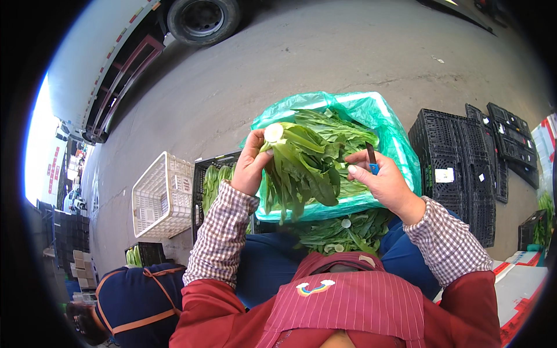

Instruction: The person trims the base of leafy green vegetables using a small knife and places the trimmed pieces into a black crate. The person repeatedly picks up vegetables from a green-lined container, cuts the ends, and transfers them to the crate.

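My left hand (252,163) grips a head of leafy green lettuce (300,161) near its base, the pale round cut stem turned up and the leaves hanging to the right. In my right hand (387,178) is a small knife (372,161) with a blue handle and a dark blade that points away from me. Both hands are above a box lined with a green plastic bag (391,126). More leafy greens (335,122) lie inside it. Between my knees, loose leaves and cut stem pieces (348,230) are heaped.
On the left stand a white plastic crate (150,200) and a black crate with greens (198,187). Black folded crates (452,174) are stacked on the right. A person (139,300) bends at lower left. A truck wheel (202,19) is at the top.
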### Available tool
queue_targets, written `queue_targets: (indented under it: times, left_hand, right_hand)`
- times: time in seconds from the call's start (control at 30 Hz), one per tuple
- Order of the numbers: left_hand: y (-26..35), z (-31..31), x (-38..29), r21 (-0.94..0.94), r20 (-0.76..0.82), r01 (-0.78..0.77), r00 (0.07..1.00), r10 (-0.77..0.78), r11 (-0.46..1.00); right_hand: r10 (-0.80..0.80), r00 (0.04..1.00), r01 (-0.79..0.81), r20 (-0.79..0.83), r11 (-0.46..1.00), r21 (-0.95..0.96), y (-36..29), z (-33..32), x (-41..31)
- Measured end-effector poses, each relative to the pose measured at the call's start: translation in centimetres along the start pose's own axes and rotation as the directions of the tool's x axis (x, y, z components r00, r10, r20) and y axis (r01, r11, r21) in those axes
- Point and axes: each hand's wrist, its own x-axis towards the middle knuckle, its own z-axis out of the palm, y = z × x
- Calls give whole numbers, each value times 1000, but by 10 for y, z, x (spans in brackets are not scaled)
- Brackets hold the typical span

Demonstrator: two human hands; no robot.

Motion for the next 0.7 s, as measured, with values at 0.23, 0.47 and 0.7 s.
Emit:
queue_targets:
  times: [0.23,0.47,0.7]
  left_hand:
    - [-27,26,-74,-276,-39,266,957,-287,924]
    - [-47,48,-73,-195,216,440,891,-399,877]
    - [-29,-9,-55,-423,-13,352,919,-394,835]
  right_hand:
    - [-310,939,343,148,866,-363,-27,75,2]
    - [-67,989,126,135,860,-495,24,49,20]
    - [88,972,-66,217,992,-106,-9,28,30]
